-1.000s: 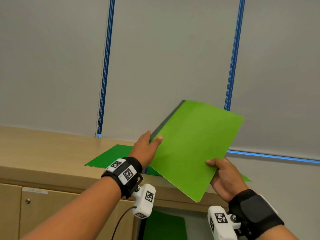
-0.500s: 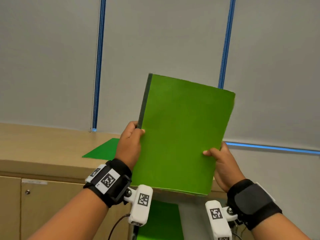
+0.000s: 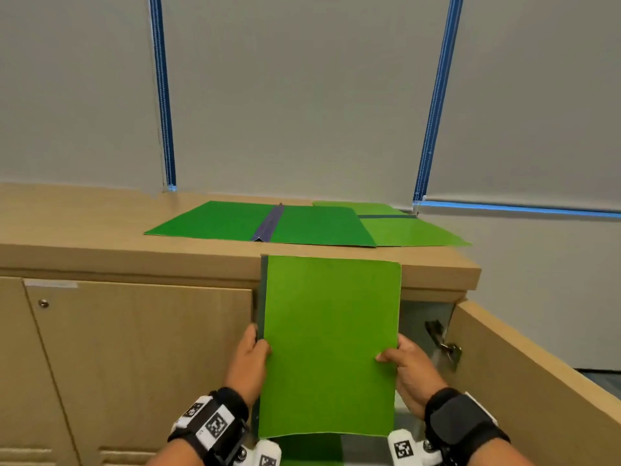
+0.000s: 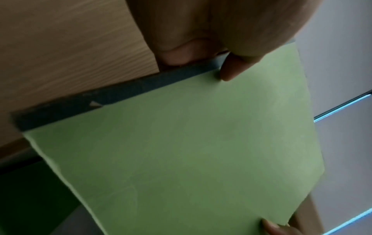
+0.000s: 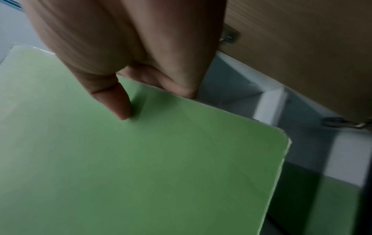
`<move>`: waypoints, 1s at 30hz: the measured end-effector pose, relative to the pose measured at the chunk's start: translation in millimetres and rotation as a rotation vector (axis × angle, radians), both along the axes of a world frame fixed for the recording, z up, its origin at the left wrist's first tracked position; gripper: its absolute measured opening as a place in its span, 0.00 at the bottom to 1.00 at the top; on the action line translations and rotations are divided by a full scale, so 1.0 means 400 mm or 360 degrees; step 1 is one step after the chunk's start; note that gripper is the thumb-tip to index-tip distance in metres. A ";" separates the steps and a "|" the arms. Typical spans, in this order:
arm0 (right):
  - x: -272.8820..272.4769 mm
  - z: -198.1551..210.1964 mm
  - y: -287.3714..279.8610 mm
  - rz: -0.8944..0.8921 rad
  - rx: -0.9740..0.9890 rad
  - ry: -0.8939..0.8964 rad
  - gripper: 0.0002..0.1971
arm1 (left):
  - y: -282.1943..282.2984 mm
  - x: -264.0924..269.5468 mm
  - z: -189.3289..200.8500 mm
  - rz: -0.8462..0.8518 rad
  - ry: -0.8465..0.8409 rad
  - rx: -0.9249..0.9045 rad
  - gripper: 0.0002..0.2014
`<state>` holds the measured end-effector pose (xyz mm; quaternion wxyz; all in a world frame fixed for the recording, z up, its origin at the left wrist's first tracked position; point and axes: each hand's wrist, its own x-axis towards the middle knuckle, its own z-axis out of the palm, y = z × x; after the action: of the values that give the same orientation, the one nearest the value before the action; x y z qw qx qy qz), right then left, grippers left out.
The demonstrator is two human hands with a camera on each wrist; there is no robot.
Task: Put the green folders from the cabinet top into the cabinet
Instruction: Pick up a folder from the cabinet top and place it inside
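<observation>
Wooden cabinet [image 3: 134,348] fills the lower frame, its open door [image 3: 524,371] at lower right. Two opened green folders [image 3: 302,225] lie flat on the cabinet top, centre frame. One closed green folder [image 3: 329,344], lower centre, stands upright before the opening, left hand [image 3: 250,361] pinching its dark spine edge, right hand [image 3: 408,371] pinching the opposite edge.

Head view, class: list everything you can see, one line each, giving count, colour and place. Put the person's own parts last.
Closed folder: one, light green with dark spine, held upright before the open cabinet.
Open folders: two, dark green and light green, overlapping flat on the cabinet top.
Cabinet top: one, light wood.
Cabinet door: one, wood, swung open at right.
Blinds: grey, behind, with blue cords.
Left hand: grips the folder's spine edge.
Right hand: grips its opposite edge.
</observation>
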<state>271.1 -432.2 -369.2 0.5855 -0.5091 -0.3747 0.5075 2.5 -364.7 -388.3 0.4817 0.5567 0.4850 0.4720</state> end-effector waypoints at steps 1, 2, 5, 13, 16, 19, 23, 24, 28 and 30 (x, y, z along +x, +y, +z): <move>0.005 -0.043 0.009 -0.0006 -0.0050 0.0013 0.23 | 0.023 0.012 -0.059 -0.0009 -0.0005 -0.0081 0.35; 0.012 -0.081 0.019 -0.0012 -0.0092 0.0032 0.23 | 0.026 0.024 -0.091 -0.0025 -0.0013 -0.0143 0.38; 0.033 -0.184 0.056 -0.0047 -0.0187 0.0089 0.24 | 0.020 0.067 -0.130 0.0041 -0.0001 -0.0221 0.28; 0.109 -0.322 0.175 -0.0117 -0.0353 -0.0038 0.20 | 0.134 0.138 -0.296 0.0071 0.0180 -0.0050 0.16; 0.139 -0.334 0.254 -0.0251 -0.0360 -0.0137 0.20 | 0.185 0.173 -0.310 0.0037 0.0658 0.0027 0.35; 0.162 -0.356 0.348 -0.0342 -0.0358 -0.0258 0.24 | 0.196 0.198 -0.304 -0.0077 0.1214 0.0351 0.45; 0.181 -0.407 0.485 -0.0407 -0.0484 -0.0365 0.26 | 0.215 0.219 -0.337 -0.0704 0.1829 0.0517 0.51; 0.187 -0.423 0.515 -0.0400 -0.0516 -0.0395 0.26 | 0.225 0.219 -0.345 -0.0796 0.1926 0.0512 0.51; 0.190 -0.464 0.591 -0.0268 -0.0592 -0.0559 0.28 | 0.271 0.199 -0.373 -0.0790 0.2035 0.0510 0.37; 0.162 -0.452 0.592 -0.0243 -0.0624 -0.0639 0.26 | 0.289 0.190 -0.379 -0.0768 0.2044 0.0524 0.33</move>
<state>335.8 -195.4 -550.1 0.4266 -0.7295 -0.3385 0.4139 78.7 -249.1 -540.0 0.1011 0.8828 0.4586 -0.0027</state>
